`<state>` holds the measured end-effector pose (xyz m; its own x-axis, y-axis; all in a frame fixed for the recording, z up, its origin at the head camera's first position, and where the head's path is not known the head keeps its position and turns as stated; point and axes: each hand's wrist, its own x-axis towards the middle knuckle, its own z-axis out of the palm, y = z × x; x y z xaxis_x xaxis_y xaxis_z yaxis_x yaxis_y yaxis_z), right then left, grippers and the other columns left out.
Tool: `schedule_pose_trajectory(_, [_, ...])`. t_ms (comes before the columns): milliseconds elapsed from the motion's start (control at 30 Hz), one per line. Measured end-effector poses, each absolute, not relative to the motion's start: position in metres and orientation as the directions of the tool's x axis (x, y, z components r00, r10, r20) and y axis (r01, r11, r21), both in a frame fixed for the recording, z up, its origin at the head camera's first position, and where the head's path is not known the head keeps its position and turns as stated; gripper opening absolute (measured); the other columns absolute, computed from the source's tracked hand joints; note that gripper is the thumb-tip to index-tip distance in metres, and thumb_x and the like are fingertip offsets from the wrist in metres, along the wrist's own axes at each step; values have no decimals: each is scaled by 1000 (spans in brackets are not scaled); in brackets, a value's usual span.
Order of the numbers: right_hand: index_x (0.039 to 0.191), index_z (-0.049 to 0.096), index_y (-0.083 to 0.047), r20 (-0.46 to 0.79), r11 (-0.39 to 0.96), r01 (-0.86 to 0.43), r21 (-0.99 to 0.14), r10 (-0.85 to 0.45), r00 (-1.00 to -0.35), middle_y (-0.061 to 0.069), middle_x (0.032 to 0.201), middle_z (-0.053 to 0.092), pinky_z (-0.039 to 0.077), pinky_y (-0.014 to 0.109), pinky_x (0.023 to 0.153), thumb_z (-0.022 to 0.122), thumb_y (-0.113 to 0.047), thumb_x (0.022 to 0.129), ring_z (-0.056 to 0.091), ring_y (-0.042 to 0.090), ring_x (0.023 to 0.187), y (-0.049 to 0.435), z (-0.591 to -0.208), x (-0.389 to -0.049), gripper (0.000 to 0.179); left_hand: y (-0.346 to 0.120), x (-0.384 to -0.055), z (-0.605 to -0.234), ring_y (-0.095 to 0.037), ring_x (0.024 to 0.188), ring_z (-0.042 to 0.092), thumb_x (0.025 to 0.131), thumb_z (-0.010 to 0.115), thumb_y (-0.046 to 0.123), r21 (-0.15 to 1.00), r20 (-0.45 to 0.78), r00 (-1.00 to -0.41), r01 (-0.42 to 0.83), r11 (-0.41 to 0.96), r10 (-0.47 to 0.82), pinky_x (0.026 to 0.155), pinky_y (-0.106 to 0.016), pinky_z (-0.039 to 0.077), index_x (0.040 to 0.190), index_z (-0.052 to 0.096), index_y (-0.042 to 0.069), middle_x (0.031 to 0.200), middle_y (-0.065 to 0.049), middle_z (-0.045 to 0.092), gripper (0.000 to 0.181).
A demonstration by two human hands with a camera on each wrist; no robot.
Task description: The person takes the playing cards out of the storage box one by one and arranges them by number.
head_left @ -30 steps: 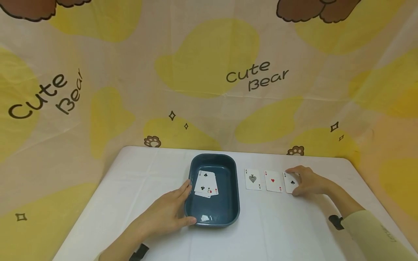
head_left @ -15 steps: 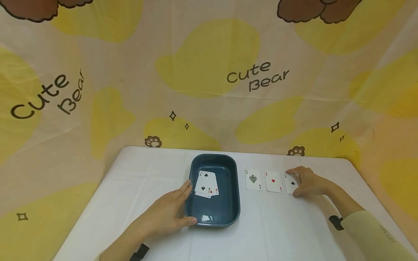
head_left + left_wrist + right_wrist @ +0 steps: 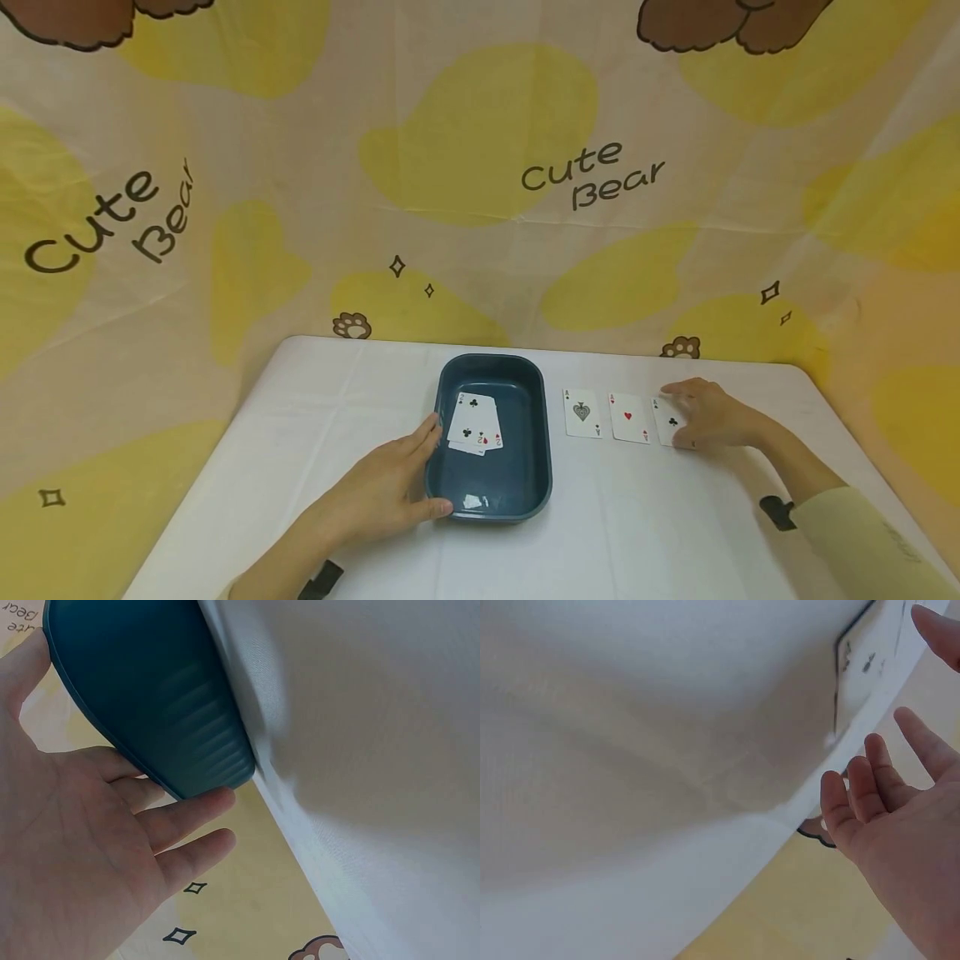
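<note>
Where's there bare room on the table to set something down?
Bare white table lies nearside of the three aces, between tray and right forearm; another patch lies beyond the left hand, left of the tray. Crowded: the ace row, with the right hand at its end.

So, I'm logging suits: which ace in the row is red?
The ace of hearts, the middle card; the ace of spades and ace of clubs are black.

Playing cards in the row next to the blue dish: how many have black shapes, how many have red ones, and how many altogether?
White rectangular cards, black shapes: 2 (ace of spades, ace of clubs)
White rectangular cards, red shapes: 1 (ace of hearts)
Total: 3
</note>
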<state>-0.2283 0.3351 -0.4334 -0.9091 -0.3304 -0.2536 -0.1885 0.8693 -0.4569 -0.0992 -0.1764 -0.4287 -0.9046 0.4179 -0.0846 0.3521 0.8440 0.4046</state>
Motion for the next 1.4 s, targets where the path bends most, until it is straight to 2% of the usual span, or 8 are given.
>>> schedule_pose_trajectory(233, [150, 50, 1, -163, 803, -206, -560, -350, -922, 37, 151, 39, 39, 79, 101, 86, -39, 87, 38, 59, 136, 332, -421, -227, 83, -176, -99, -427, -37, 149, 42, 89, 71, 67, 404, -80, -902, 360, 841, 424, 117, -55, 40, 164, 33, 6, 174, -4, 20, 104])
schedule_pose_trajectory(500, [152, 46, 3, -88, 762, -264, -591, -386, -918, 33, 153, 41, 41, 74, 105, 80, -36, 94, 42, 58, 136, 310, -404, -221, 77, -176, -100, -429, -36, 150, 41, 89, 70, 68, 399, -90, -905, 350, 847, 417, 118, -55, 39, 165, 32, 7, 174, -2, 19, 104])
schedule_pose_trajectory(800, [155, 44, -1, -40, 756, -310, -577, -405, -914, 29, 150, 46, 46, 70, 101, 79, -45, 93, 50, 55, 129, 283, -392, -218, 83, -175, -100, -428, -36, 149, 41, 90, 70, 68, 395, -89, -906, 350, 849, 415, 117, -55, 40, 164, 33, 7, 174, -2, 19, 103])
schedule_pose_trajectory(1100, [156, 44, -2, 3, 722, -360, -590, -445, -896, 24, 157, 43, 41, 71, 107, 81, -41, 93, 45, 52, 136, 257, -389, -215, 83, -176, -101, -429, -37, 149, 42, 91, 70, 66, 387, -73, -900, 371, 844, 429, 118, -54, 40, 164, 34, 5, 174, -4, 20, 102])
schedule_pose_trajectory(1233, [157, 43, -2, 15, 715, -372, -592, -452, -892, 25, 156, 43, 41, 73, 106, 80, -42, 92, 46, 52, 136, 243, -388, -215, 84, -177, -100, -429, -38, 148, 42, 91, 70, 65, 385, -67, -897, 380, 841, 436, 118, -54, 39, 163, 34, 4, 174, -5, 20, 101])
schedule_pose_trajectory(1400, [157, 43, -5, 20, 678, -381, -628, -475, -880, 22, 158, 43, 41, 72, 108, 82, -36, 92, 45, 51, 137, 227, -389, -216, 82, -177, -100, -429, -37, 149, 42, 91, 70, 65, 390, -65, -895, 384, 837, 441, 118, -54, 39, 163, 34, 3, 174, -5, 19, 101])
